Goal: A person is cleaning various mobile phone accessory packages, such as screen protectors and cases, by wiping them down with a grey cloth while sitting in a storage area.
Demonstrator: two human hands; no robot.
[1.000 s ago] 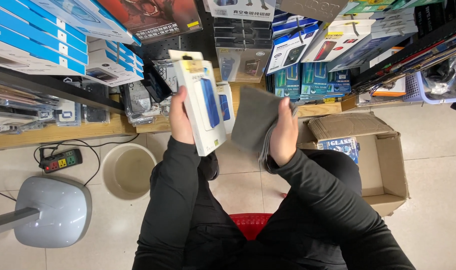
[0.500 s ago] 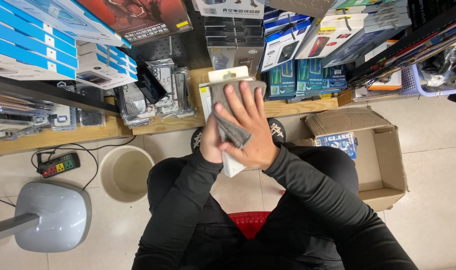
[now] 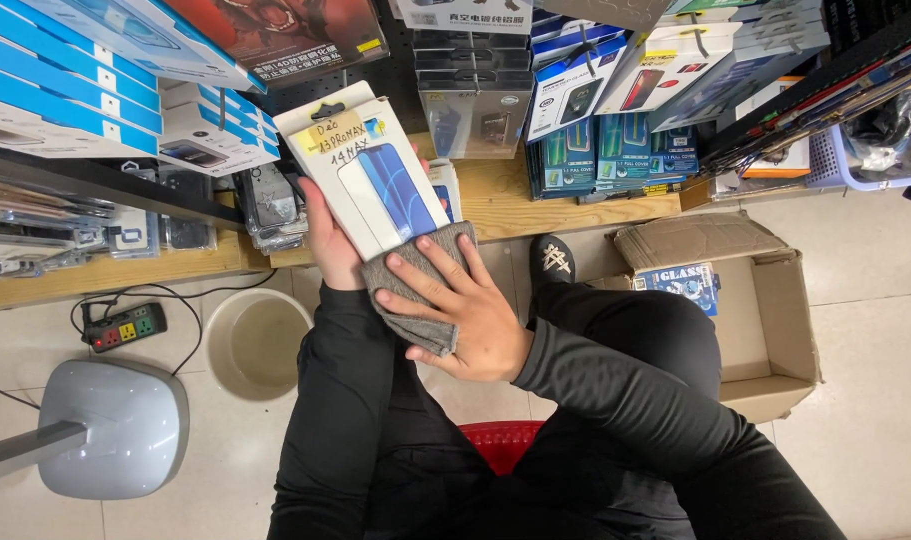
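Your left hand [image 3: 327, 240] is wrapped around the left edge of a white flat box [image 3: 370, 170], holding it tilted over your lap. Your right hand [image 3: 470, 310], fingers spread, presses a grey cloth [image 3: 420, 290] against the box's near end. A cardboard carton [image 3: 765, 320] sits right.
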